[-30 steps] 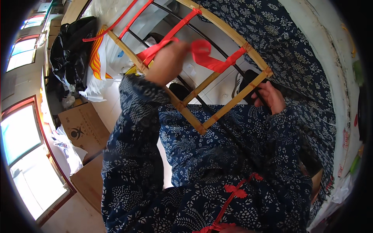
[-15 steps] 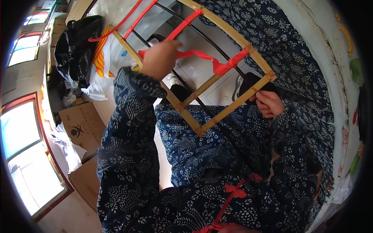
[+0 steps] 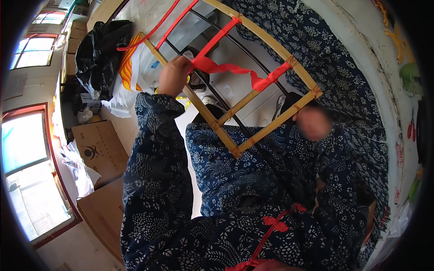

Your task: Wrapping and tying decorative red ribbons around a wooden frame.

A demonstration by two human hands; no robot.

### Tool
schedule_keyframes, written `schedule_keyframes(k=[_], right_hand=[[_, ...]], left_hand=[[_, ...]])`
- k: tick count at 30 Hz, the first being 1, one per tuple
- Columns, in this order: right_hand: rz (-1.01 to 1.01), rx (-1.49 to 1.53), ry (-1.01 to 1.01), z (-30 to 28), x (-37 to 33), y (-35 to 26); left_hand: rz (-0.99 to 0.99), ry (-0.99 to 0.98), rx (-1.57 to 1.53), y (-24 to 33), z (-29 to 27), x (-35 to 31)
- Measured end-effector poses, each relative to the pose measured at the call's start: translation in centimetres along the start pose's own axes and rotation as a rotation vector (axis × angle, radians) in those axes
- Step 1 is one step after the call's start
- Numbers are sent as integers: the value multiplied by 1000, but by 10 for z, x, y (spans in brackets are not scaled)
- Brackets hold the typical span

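A light bamboo frame point(image 3: 269, 131) with bound corners slants over my lap, two black rods point(image 3: 244, 50) running through it lengthwise. Red ribbon point(image 3: 228, 68) passes across it in strips, and one slack, twisted length spans toward the right side bar. My left hand point(image 3: 174, 77) is closed at the left side bar, pinching that ribbon's end. At the near right corner, my right hand point(image 3: 313, 123) grips the bar; its fingers are blurred. A plain bamboo crossbar point(image 3: 238, 107) sits near the frame's close end.
A black plastic bag point(image 3: 100, 56) and cardboard boxes point(image 3: 100, 151) are at the left, beside bright windows point(image 3: 28, 144). On the right, blue-and-white patterned cloth point(image 3: 343, 67) hangs beside a pale surface point(image 3: 384, 49) holding a green object point(image 3: 410, 79). My shoes show beneath the frame.
My left hand has moved left and slightly down from above the frame to its left bar, drawing the red ribbon along. My right hand stays at the near right corner.
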State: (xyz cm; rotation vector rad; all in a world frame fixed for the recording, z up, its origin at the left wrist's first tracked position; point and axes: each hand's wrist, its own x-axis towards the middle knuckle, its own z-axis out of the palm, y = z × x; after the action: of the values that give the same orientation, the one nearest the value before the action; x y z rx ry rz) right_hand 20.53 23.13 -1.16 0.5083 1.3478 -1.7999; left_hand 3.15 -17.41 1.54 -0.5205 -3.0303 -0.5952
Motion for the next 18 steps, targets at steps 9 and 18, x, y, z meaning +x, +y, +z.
schedule_keyframes(k=[9,18], right_hand=[[-28,49,-48,33,-50,-18],[-258,-44,98,82,-152,-23]], left_hand=[[-141,-286,-934,121,-15,6],[-12,16,-1151,209,-77,-25]])
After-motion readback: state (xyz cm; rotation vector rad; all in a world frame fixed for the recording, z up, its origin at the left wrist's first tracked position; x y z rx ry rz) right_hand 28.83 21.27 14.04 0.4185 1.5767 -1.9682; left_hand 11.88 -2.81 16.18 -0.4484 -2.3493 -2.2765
